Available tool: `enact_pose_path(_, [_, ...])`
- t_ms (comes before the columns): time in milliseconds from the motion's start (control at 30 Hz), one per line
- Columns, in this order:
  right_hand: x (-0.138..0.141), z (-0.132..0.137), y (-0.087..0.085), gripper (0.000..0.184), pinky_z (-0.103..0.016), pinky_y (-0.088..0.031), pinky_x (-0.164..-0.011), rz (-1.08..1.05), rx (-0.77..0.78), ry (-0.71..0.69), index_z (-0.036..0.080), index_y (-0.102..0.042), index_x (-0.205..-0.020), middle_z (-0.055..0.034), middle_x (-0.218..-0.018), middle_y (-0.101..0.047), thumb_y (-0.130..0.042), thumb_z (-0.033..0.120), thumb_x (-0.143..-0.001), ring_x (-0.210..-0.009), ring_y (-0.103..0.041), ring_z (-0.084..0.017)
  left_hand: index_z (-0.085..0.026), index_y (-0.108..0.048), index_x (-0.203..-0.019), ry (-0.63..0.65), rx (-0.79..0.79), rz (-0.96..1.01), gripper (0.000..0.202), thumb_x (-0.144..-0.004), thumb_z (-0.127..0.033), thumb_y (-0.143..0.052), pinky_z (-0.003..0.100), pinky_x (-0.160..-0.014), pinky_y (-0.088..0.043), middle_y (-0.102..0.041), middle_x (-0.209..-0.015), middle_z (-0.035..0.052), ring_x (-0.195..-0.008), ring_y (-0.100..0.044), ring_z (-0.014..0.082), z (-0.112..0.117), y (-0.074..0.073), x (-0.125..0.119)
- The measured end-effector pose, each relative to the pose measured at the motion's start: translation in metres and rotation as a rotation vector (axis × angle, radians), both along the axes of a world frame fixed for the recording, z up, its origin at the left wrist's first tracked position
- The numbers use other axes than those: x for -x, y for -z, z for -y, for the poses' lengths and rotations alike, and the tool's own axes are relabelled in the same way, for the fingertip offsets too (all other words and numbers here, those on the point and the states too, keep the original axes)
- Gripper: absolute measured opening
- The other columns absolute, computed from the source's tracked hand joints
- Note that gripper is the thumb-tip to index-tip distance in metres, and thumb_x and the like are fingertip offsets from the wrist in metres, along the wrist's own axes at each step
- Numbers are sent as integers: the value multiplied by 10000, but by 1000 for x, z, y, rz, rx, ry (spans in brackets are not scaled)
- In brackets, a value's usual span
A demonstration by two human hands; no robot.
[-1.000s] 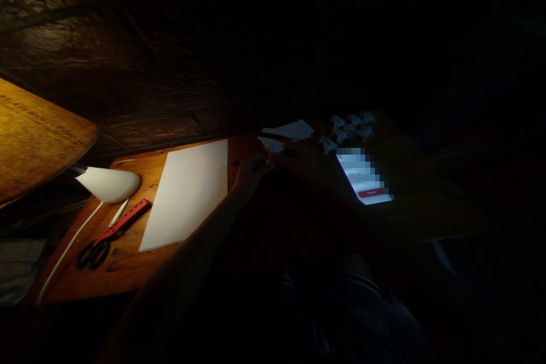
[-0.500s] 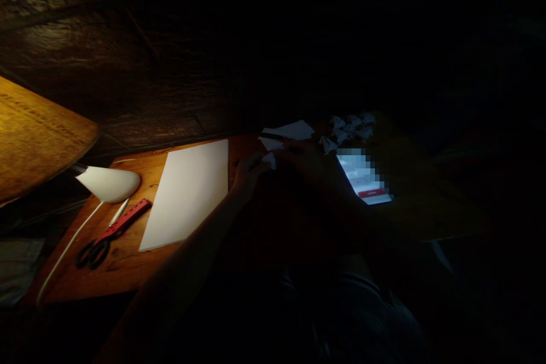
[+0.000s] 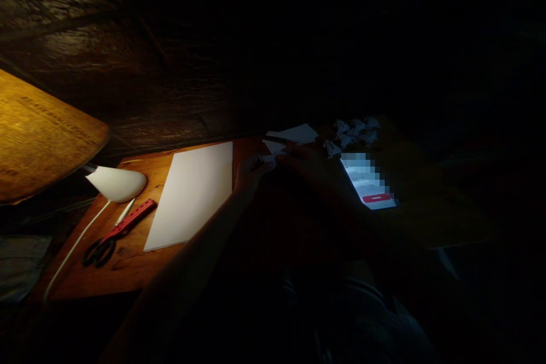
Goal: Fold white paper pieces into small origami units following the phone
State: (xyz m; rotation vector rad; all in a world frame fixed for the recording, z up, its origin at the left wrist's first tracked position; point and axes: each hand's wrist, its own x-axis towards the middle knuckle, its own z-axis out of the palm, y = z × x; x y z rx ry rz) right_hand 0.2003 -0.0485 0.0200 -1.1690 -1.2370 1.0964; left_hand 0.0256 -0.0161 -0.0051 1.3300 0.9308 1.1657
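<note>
**Small folded paper (image 3: 273, 157) held at the hands, left of the phone (image 3: 369, 183)**

The left hand (image 3: 249, 175) is partly closed, its fingers pinching the white folded paper. The right hand (image 3: 302, 159), nearest the phone, has curled fingers meeting the paper's other end; shadow prevents telling whether they grip it.

Quantities, located from the phone:
- Folded pieces (image 3: 346, 139): several, clustered just beyond it; overlap prevents an exact count. White, creased, pointed.
- Loose papers (image 3: 301, 133): at least two, beyond it to the left. Flat, angular; one dark strip (image 3: 276, 138) lies across them.
- Large sheet (image 3: 191, 199): one visible, well to the left. Smooth, white, rectangular.
- Scissors (image 3: 100, 251): one pair, farther left. Black loop handles, red patterned blade section.
- Lamp (image 3: 118, 183): one, also far left. Rounded white base, yellow textured shade.

The surface (image 3: 123, 273) is grained wood.
</note>
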Motion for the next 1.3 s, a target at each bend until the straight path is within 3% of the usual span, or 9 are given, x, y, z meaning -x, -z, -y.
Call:
enact_pose_path(267, [2,-5,5,326,-319,-488,-766,-7,9,-6,203,-681,-643,-7,-723,-683,-821,492,-696,-776,-613,-173,-177,-681,-681,-29,43,-4,179,-629,-272,-823,259,-652,-470,-674,-701,-4,-694,-587,138,-2,4,0])
enact_pose_path(467, [0,-6,8,330,-314,-481,-716,-27,5,35,204,-676,-653,-12,-709,-677,-807,504,-697,-747,-606,-177,-185,-714,-868,14,-30,-17,282,-690,-363,-843,272,-713,-492,-701,-815,6,-771,-629,156,-3,6,1])
enact_pose_path(767, [1,-7,11,377,-326,-476,-739,-42,-12,17,205,-658,-657,-9,-740,-654,-820,543,-708,-771,-596,-176,-174,-713,-725,-28,2,-44,205,-694,-328,-845,263,-678,-484,-708,-744,4,-710,-627,143,-7,8,3])
enact_pose_path(967, [2,-3,3,474,-302,-464,-714,-41,31,17,208,-658,-663,6,-720,-653,-859,636,-624,-732,-570,-156,-180,-717,-742,16,43,-23,238,-680,-358,-862,281,-703,-514,-723,-757,11,-722,-650,154,-6,8,5])
enact_pose_path(1300, [4,-4,1,459,-293,-431,-660,54,-3,11,206,-596,-584,12,-644,-594,-821,589,-703,-679,-517,-148,-184,-621,-613,-41,15,21,245,-630,-311,-829,251,-620,-444,-629,-637,-15,-634,-562,123,-5,5,2])
